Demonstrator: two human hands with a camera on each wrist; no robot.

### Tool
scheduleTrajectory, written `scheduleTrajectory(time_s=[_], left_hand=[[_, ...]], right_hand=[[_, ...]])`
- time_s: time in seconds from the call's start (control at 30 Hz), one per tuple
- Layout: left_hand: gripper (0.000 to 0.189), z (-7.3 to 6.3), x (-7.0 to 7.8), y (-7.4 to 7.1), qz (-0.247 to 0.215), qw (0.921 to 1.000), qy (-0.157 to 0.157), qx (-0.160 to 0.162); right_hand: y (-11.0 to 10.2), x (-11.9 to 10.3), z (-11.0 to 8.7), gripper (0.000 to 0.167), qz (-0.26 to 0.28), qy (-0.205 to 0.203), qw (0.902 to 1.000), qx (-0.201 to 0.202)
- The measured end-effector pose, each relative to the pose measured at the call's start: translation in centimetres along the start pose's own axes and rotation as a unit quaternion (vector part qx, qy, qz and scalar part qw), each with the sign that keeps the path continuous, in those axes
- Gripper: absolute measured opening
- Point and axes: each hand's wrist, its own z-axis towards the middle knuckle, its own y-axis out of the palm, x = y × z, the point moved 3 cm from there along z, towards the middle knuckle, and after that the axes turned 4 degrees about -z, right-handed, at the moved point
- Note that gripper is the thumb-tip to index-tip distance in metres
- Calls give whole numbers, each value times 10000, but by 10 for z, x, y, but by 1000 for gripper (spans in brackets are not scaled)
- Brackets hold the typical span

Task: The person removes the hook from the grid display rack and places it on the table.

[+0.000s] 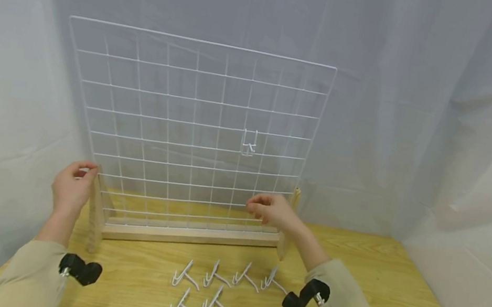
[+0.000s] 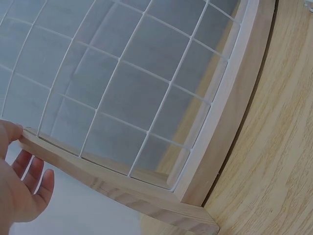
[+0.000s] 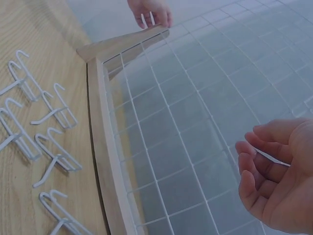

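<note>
A white wire grid panel [image 1: 180,145] stands upright in a wooden stand [image 1: 190,236] on the table. My left hand [image 1: 74,186] pinches the top of the stand's left post [image 1: 95,216] between thumb and fingertips; the left wrist view shows the same hand [image 2: 24,181] at the post's end. In front of the grid's lower right part, my right hand [image 1: 273,211] hovers with loosely bent fingers and nothing in them [image 3: 279,171]. One white wire hook [image 1: 248,146] hangs on the grid, right of its middle. Several more white hooks [image 1: 183,274] lie on the table before the stand.
The light wood table [image 1: 349,296] extends right and forward of the stand. Pale sheeting [image 1: 376,114] surrounds it at the back and sides. Black wrist mounts [image 1: 307,296] sit on both sleeves, the right one near the rightmost loose hook [image 1: 273,281].
</note>
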Motion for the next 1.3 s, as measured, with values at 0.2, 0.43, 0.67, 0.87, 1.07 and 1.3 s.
scheduleTrajectory(time_s=[0.2,0.43,0.67,0.87,1.07,1.3], left_hand=[[29,1,1,-1,87,10000,38,6],[29,-1,1,-2,115,9999,1,-90],[29,0,0,-3,140,9998,22,-129],[29,0,-1,-2,92,9998,60,-181],[28,0,-1,1,75,9997,125,-215],[28,1,-4,3,-1,9997,76,-253]], right_hand=[[-7,-9,6,28,238,81,9994,247],[-17,-22,12,30,145,103,9977,647],[-26,-30,22,28,178,-52,9955,925],[-34,-39,28,28,404,-21,9928,1130],[-43,-47,35,30,653,66,9890,1322],[-48,-55,41,30,738,10,9885,1319]])
